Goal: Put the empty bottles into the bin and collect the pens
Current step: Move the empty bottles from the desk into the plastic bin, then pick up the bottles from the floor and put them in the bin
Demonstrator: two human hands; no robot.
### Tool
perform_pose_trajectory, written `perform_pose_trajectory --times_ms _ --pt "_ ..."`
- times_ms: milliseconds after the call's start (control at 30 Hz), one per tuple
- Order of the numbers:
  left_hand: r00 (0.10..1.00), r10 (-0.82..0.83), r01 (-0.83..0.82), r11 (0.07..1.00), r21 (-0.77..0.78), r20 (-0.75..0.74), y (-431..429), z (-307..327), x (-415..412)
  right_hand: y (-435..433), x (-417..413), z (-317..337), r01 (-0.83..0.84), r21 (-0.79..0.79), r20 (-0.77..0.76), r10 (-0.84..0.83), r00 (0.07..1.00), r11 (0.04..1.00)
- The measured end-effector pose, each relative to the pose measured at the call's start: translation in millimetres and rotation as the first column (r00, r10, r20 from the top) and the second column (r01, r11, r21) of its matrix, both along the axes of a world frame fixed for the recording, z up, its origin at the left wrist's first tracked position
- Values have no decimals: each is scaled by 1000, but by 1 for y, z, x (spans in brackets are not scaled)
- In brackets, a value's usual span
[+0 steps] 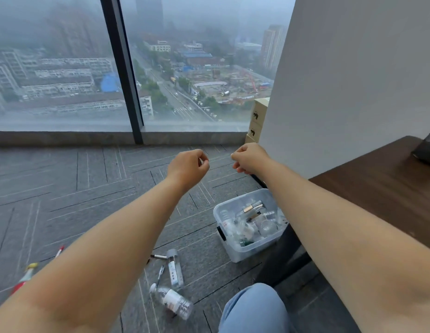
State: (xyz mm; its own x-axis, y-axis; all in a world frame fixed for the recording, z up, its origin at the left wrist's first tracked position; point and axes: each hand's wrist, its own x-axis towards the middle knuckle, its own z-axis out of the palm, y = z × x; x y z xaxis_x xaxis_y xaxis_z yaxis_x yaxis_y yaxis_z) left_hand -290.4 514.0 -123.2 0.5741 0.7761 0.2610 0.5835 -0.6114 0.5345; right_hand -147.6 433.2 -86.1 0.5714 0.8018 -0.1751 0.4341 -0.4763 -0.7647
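Both arms stretch forward above the carpet. My left hand (pixel 188 165) and my right hand (pixel 249 157) are loosely curled with nothing in them. A clear plastic bin (pixel 251 249) stands on the floor under my right forearm, with several empty bottles inside. Two clear bottles lie on the carpet below my left arm: a slim one (pixel 174 266) and a wider one (pixel 173 301). A red bottle with a yellow cap (pixel 26 275) lies at the far left. Pens lie scattered: a red-tipped one (pixel 59 251), a white one (pixel 158 256) and a dark one (pixel 160 275).
A dark wooden desk (pixel 387 188) stands at the right against a white wall, with a dark object (pixel 426 147) on its far corner. Stacked cardboard boxes (pixel 257 121) sit by the floor-to-ceiling window. My knee in blue jeans (pixel 253 308) shows at the bottom.
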Motion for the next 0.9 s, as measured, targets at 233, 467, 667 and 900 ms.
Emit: perform_pose_trajectory --times_ms 233,467,667,900 --pt "999 50 -50 999 -12 -4 -31 -9 -103 -35 -89 -22 -73 9 4 73 997 997" --pt "989 149 -149 989 14 5 -68 -7 -192 -61 -160 -34 -174 45 14 173 985 984" --pt "972 233 -232 972 34 -17 -103 -12 -243 -78 -207 -37 -260 101 23 259 966 960" --pt "958 286 -286 957 48 5 -123 -12 -275 -85 -234 -43 -307 140 -6 311 951 941"
